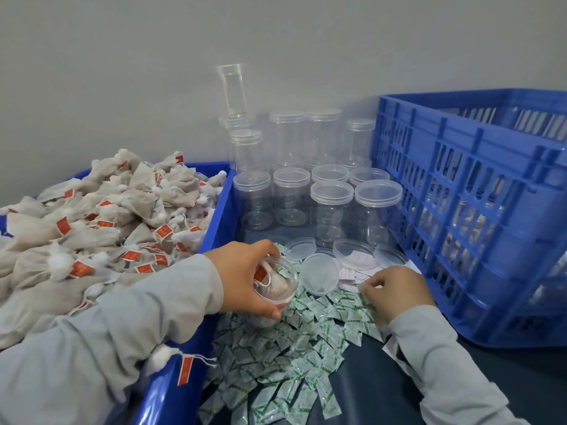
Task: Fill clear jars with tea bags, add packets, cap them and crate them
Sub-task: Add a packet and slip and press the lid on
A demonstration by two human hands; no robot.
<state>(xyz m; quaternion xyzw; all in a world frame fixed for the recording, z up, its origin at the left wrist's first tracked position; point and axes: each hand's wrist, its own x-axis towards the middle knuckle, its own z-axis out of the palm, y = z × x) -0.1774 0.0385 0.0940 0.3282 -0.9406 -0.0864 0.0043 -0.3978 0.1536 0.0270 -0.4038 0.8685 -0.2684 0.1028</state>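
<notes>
Jar [275,282] of tea bags sits tilted in your left hand [245,279], fingers curled round its rim, mouth open toward three o'clock so your right hand [395,291], pinching at pink slips [352,276], can feed one in

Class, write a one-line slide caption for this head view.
Left hand grips a jar of tea bags while right hand picks among packets beside a blue crate.

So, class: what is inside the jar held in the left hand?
Inside the jar, gripped by the left hand, lie tea bags with a red tag. Fingers and glare hide how many, and the bottom.
</notes>
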